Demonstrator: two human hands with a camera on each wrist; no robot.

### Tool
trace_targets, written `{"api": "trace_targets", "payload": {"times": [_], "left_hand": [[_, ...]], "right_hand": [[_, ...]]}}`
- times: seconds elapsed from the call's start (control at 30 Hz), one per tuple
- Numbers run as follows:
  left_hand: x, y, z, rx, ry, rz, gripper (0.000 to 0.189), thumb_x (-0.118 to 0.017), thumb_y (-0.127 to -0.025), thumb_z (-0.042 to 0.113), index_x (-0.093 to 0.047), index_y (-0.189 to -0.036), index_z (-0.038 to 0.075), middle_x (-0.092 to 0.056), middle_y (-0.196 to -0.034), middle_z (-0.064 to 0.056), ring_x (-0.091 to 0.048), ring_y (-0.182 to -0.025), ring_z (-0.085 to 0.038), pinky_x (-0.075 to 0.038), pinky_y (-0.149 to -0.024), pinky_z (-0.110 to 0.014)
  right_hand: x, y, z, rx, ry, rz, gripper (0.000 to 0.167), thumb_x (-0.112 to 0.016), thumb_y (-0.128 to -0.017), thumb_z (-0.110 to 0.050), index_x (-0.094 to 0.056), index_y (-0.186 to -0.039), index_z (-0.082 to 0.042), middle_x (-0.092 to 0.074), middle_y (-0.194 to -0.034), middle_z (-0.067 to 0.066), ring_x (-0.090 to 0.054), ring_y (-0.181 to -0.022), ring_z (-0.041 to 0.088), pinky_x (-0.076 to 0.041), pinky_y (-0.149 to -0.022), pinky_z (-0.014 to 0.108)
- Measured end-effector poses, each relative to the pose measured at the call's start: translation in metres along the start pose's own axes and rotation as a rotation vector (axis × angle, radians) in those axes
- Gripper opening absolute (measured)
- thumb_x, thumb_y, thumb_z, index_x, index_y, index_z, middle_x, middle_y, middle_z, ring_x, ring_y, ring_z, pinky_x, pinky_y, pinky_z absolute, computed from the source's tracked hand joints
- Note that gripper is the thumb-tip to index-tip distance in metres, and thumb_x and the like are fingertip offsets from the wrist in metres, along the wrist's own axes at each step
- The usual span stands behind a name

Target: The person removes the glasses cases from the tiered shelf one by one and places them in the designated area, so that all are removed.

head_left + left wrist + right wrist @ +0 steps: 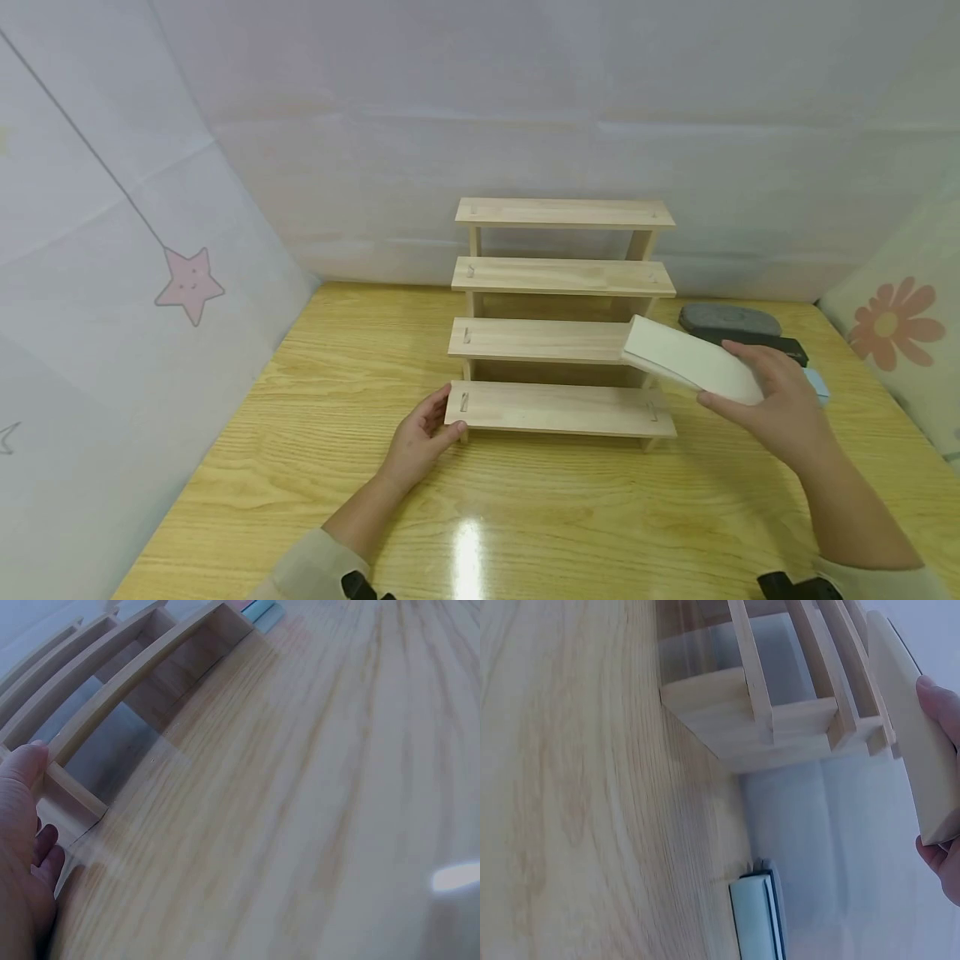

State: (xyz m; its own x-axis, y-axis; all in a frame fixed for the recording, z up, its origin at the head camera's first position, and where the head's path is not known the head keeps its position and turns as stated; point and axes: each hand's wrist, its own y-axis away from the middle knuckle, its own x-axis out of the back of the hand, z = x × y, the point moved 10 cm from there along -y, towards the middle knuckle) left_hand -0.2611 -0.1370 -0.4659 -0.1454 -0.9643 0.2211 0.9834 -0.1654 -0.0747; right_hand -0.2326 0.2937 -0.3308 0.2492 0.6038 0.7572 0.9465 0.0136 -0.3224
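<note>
A stepped wooden display rack [558, 408] with several shelves stands on the table, in the head view's middle. At the left end of its lowest shelf, my left hand [418, 442] grips the corner, with the thumb at the front edge. My right hand [783, 404] holds an oblong white glasses case [690, 358] by its right end, fingers on the far edge and thumb on the near one. The case is raised and tilted, in front of the right end of the rack's middle shelves. In the right wrist view the glasses case [915, 742] looks wedge-shaped.
Right of the rack lie a grey case [727, 318], a black case [787, 348] and a light blue case [816, 385], the last partly hidden by my right hand. Pale fabric [375, 167] hangs behind the wood-grain table [300, 467] and along its sides.
</note>
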Motion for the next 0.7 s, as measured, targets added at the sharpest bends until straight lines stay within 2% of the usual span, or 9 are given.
{"api": "trace_targets", "payload": {"times": [0.1,0.17,0.2,0.3,0.4,0.57,0.63,0.7], "left_hand": [[0.0,0.0,-0.001,0.002,0.007,-0.004,0.068,-0.072,-0.09,0.018,-0.039,-0.149,0.008,-0.049,-0.147,-0.014,-0.045,-0.138,-0.03,-0.038,-0.115,-0.047],[0.0,0.0,-0.001,0.007,0.009,-0.006,0.068,-0.072,-0.09,0.019,-0.038,-0.149,0.008,-0.048,-0.148,-0.014,-0.044,-0.139,-0.03,-0.037,-0.116,-0.048],[0.0,0.0,-0.002,0.007,0.009,-0.006,0.068,-0.072,-0.09,0.019,-0.038,-0.149,0.008,-0.048,-0.148,-0.014,-0.044,-0.139,-0.031,-0.037,-0.116,-0.048],[0.0,0.0,-0.001,0.008,0.009,-0.004,0.069,-0.072,-0.09,0.019,-0.038,-0.149,0.008,-0.048,-0.148,-0.015,-0.044,-0.139,-0.031,-0.037,-0.116,-0.047],[0.0,0.0,-0.002,0.006,0.008,-0.003,0.069,-0.072,-0.09,0.018,-0.038,-0.149,0.008,-0.048,-0.148,-0.015,-0.044,-0.139,-0.03,-0.037,-0.115,-0.047],[0.0,0.0,-0.002,0.002,0.007,-0.005,0.068,-0.072,-0.09,0.019,-0.039,-0.149,0.008,-0.049,-0.147,-0.014,-0.045,-0.138,-0.03,-0.038,-0.115,-0.046],[0.0,0.0,-0.002,-0.001,0.004,-0.006,0.068,-0.072,-0.09,0.019,-0.039,-0.149,0.008,-0.049,-0.147,-0.015,-0.045,-0.138,-0.03,-0.039,-0.115,-0.046],[0.0,0.0,-0.003,-0.001,0.001,-0.005,0.068,-0.072,-0.09,0.019,-0.039,-0.149,0.008,-0.049,-0.147,-0.015,-0.046,-0.138,-0.03,-0.039,-0.114,-0.046]], "right_hand": [[0.004,0.002,0.011,-0.046,0.005,-0.012,0.081,-0.082,-0.08,-0.034,-0.044,-0.147,-0.006,-0.046,-0.141,0.03,-0.038,-0.124,0.052,-0.036,-0.086,0.063],[0.007,0.003,0.018,-0.061,0.01,-0.007,0.082,-0.081,-0.08,-0.034,-0.044,-0.147,-0.006,-0.047,-0.141,0.03,-0.038,-0.123,0.052,-0.037,-0.083,0.06],[0.009,0.003,0.021,-0.063,0.017,0.0,0.081,-0.082,-0.08,-0.033,-0.044,-0.147,-0.006,-0.048,-0.14,0.03,-0.04,-0.122,0.051,-0.04,-0.082,0.053],[0.015,0.005,0.029,-0.066,0.025,0.019,0.08,-0.083,-0.079,-0.031,-0.046,-0.145,-0.004,-0.049,-0.139,0.031,-0.043,-0.117,0.048,-0.038,-0.075,0.038],[0.019,0.007,0.037,-0.089,0.027,0.022,0.08,-0.082,-0.08,-0.031,-0.045,-0.145,-0.004,-0.048,-0.14,0.032,-0.044,-0.117,0.048,-0.037,-0.073,0.033],[0.02,0.011,0.05,-0.134,0.042,0.01,0.082,-0.08,-0.082,-0.035,-0.041,-0.148,-0.004,-0.043,-0.142,0.035,-0.041,-0.119,0.051,-0.041,-0.075,0.053],[0.021,0.012,0.053,-0.14,0.045,0.011,0.082,-0.08,-0.082,-0.035,-0.041,-0.148,-0.004,-0.043,-0.142,0.036,-0.041,-0.119,0.051,-0.041,-0.074,0.051],[0.023,0.013,0.057,-0.142,0.049,0.018,0.082,-0.08,-0.082,-0.035,-0.042,-0.147,-0.003,-0.043,-0.141,0.036,-0.041,-0.118,0.051,-0.04,-0.074,0.039]]}}
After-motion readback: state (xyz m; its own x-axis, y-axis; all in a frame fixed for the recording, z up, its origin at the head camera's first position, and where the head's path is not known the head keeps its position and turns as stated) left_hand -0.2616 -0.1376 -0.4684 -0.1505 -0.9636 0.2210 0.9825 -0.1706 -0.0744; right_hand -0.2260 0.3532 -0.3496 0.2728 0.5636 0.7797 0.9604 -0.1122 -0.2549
